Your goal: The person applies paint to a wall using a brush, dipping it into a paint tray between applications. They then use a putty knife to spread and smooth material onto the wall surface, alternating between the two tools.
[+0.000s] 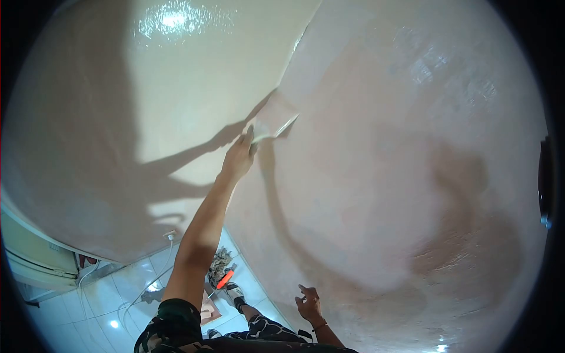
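My left hand [240, 156] reaches up with its fingers closed around a flat, wide putty scraper [275, 116]. The blade lies close along the inside corner where the cream wall [194, 88] meets the pinkish, freshly coated wall [353, 176]. Its straight edge catches the light on the right side. Low in the view, my right hand [309, 305] is near the pinkish wall. Its fingers are loosely bent and apart, with nothing in them.
On the white tiled floor [112, 294] lie a crumpled grey rag [220, 262], an orange-handled tool [225, 279] and a pink-smeared board [209, 309], beside my feet. A white cable [154, 281] runs from a wall socket [170, 234]. Dark shadows fall across both walls.
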Action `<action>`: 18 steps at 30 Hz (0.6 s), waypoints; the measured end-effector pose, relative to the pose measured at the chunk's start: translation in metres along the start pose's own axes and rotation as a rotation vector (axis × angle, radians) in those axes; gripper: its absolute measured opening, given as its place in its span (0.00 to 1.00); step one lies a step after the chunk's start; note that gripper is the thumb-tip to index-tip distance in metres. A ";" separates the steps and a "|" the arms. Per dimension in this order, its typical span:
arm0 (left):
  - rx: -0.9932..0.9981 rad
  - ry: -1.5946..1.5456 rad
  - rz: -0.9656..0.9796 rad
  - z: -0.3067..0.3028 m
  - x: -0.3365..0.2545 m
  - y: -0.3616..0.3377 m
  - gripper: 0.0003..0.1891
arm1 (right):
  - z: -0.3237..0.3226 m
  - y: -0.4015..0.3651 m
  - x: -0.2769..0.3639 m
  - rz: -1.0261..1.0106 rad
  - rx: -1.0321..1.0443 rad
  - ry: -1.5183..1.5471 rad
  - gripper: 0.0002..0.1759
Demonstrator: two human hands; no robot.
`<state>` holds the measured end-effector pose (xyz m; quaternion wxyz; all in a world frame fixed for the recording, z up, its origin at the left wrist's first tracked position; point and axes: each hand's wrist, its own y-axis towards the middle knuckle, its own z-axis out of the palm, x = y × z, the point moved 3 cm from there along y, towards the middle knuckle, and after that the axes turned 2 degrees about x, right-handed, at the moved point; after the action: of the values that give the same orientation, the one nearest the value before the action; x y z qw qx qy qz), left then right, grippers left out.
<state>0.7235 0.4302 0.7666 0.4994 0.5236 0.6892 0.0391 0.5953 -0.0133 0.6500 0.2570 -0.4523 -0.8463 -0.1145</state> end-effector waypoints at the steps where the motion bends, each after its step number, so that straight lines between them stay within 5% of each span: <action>1: 0.030 -0.029 -0.033 0.015 0.016 -0.018 0.26 | 0.003 -0.005 -0.003 0.008 0.000 -0.005 0.24; 7: 0.187 0.078 -0.228 0.023 0.051 -0.114 0.22 | 0.009 -0.030 -0.012 0.061 0.086 0.003 0.26; 14: 0.745 0.468 -0.154 -0.125 -0.061 0.001 0.09 | 0.023 -0.031 -0.039 0.068 0.564 -0.054 0.27; 15: 0.711 0.652 0.043 -0.137 -0.087 0.026 0.09 | 0.026 -0.027 -0.042 0.027 0.571 -0.052 0.27; 18: 0.706 0.733 0.198 -0.152 -0.129 0.105 0.07 | 0.035 -0.015 -0.057 -0.036 0.575 -0.023 0.28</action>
<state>0.6779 0.4501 0.9867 0.0121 0.6750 0.7371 0.0320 0.5970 -0.0471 0.5902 0.3627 -0.3471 -0.8549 0.1307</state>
